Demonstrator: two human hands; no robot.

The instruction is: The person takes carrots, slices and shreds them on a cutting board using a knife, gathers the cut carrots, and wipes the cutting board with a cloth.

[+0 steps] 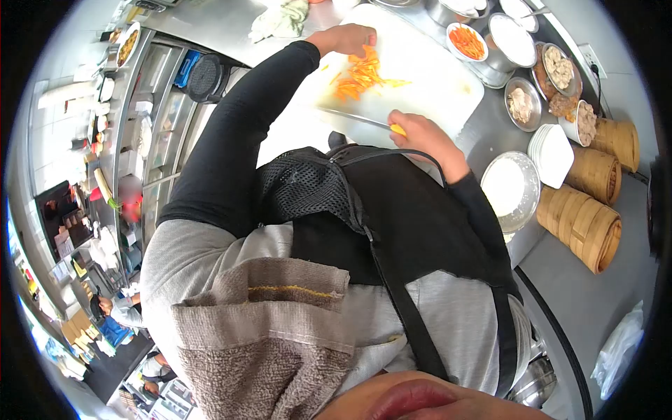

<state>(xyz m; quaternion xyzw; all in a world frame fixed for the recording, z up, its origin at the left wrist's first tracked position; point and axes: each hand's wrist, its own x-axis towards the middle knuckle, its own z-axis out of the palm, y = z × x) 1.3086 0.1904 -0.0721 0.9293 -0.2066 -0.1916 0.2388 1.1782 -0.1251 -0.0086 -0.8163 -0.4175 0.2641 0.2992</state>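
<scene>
Left hand [353, 38]: over the cutting board's [434, 80] left edge, fingertips at orange strips [360, 77] — cannot tell if its grip is closed.
Strips: left of board's middle.
Knife [364, 121]: by the near edge — clamped in right hand's [425, 138] grip.
Room: board surface, strips to right edge.

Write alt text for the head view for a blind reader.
A person's right hand holds a yellow-handled knife at a white cutting board; the left hand is at orange strips. Bowls of food and bamboo steamers stand to the right.
</scene>
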